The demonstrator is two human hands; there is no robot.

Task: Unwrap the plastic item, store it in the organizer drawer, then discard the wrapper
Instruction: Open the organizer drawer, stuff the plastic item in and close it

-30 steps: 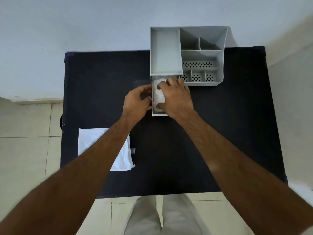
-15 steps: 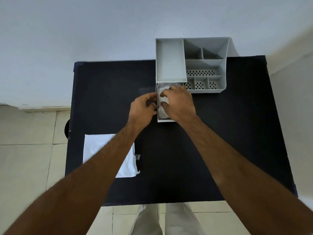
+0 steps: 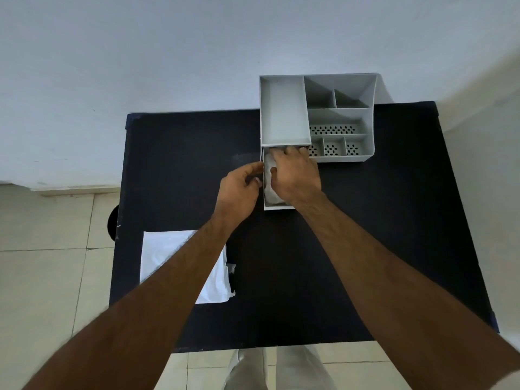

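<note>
Pressing down into the pulled-out drawer (image 3: 266, 205) at frame centre, the right hand (image 3: 297, 175) covers the white plastic item (image 3: 269, 171), fingers spread flat over it. Left hand (image 3: 239, 190) sits just beside the drawer's left wall, fingers curled narrow. Grey organizer (image 3: 284, 114) stands upper right on the black table (image 3: 365, 249). White wrapper (image 3: 160, 254) lies lower left.

One table (image 3: 365, 249) fills the middle of the frame. One organizer (image 3: 284, 114) sits at upper right, with one drawer (image 3: 278, 206) pulled out below it. One white wrapper (image 3: 160, 257) lies at lower left. Two hands reach in: the left (image 3: 239, 190) and the right (image 3: 295, 175).
</note>
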